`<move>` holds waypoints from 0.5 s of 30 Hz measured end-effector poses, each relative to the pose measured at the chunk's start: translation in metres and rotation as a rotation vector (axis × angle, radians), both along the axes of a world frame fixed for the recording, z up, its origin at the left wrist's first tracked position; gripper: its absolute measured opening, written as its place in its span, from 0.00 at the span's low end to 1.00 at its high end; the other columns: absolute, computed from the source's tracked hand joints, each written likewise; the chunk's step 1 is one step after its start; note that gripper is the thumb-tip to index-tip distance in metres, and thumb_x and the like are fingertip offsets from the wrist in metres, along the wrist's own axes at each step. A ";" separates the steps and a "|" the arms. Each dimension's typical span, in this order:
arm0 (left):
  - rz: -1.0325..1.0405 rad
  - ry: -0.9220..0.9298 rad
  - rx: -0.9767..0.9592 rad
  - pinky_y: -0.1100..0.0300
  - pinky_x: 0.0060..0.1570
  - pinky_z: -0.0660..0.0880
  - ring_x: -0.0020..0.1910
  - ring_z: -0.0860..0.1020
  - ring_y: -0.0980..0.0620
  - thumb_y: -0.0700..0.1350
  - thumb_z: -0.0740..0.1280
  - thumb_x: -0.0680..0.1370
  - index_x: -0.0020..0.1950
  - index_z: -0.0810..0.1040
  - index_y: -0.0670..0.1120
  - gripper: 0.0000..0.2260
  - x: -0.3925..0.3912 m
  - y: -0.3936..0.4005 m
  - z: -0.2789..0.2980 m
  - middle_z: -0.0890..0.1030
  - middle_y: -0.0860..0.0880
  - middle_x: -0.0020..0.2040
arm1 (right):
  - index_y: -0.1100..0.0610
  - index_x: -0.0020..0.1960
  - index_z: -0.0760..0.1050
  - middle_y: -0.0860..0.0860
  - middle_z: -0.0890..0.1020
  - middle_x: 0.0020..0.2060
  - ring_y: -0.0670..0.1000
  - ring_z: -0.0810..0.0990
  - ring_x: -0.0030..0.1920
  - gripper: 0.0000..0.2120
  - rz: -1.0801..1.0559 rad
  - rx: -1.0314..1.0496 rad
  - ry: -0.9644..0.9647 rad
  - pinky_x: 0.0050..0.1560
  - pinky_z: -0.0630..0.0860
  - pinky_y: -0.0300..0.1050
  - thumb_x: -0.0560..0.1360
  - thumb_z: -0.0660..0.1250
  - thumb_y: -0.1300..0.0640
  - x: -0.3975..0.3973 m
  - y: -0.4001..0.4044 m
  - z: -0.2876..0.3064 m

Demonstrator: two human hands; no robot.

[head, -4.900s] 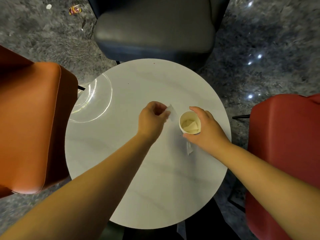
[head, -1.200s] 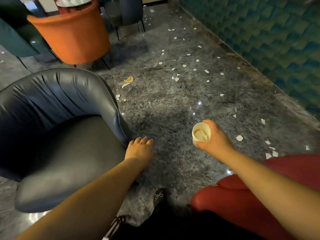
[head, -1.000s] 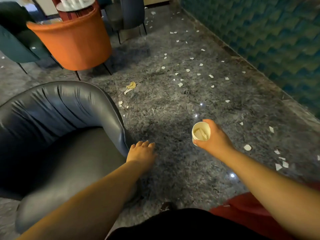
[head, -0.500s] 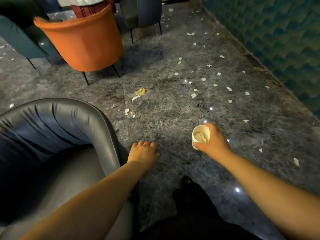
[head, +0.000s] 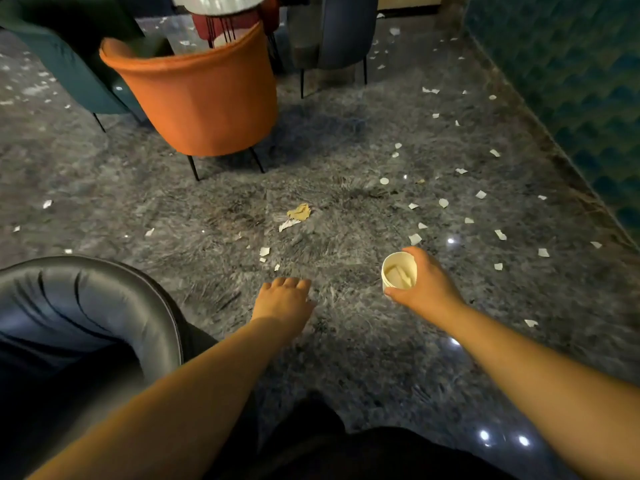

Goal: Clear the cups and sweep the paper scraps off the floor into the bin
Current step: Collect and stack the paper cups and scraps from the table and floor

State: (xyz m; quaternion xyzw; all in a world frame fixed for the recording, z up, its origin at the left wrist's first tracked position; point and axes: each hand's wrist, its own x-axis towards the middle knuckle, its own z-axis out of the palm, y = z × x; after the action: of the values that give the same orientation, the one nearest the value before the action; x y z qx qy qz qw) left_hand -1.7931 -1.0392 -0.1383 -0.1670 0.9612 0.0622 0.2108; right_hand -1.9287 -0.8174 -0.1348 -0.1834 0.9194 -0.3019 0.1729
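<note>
The right hand [head: 424, 289] holds a white paper cup [head: 399, 274] stuffed with paper, carried upright above the grey marble floor [head: 346, 341]; the left hand [head: 282, 299] hangs empty, fingers relaxed. White paper scraps [head: 415, 239] litter the floor, unswept; no bin shows.

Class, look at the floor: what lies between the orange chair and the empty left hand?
In the head view, a crumpled tan wrapper and small white scraps lie on the floor between the orange chair and left hand.
</note>
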 end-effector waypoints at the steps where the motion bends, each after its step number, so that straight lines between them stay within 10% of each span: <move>1: 0.008 -0.006 -0.001 0.49 0.70 0.61 0.74 0.63 0.45 0.57 0.56 0.82 0.77 0.62 0.51 0.24 -0.013 -0.010 0.000 0.67 0.48 0.74 | 0.50 0.71 0.62 0.54 0.70 0.65 0.55 0.72 0.61 0.39 0.006 0.010 -0.001 0.52 0.68 0.41 0.65 0.78 0.50 -0.014 -0.011 -0.001; 15: 0.034 -0.055 0.031 0.48 0.70 0.61 0.74 0.62 0.44 0.57 0.55 0.83 0.77 0.60 0.51 0.24 -0.248 -0.178 -0.010 0.65 0.48 0.76 | 0.49 0.71 0.61 0.54 0.70 0.65 0.54 0.73 0.60 0.40 -0.064 -0.043 -0.003 0.56 0.72 0.44 0.65 0.78 0.50 -0.239 -0.162 0.000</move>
State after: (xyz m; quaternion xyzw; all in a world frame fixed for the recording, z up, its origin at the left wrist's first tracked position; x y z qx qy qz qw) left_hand -2.0414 -1.2169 -0.1485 -0.1816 0.9509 0.0759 0.2387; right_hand -2.1680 -0.9797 -0.1345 -0.1573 0.9179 -0.3271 0.1606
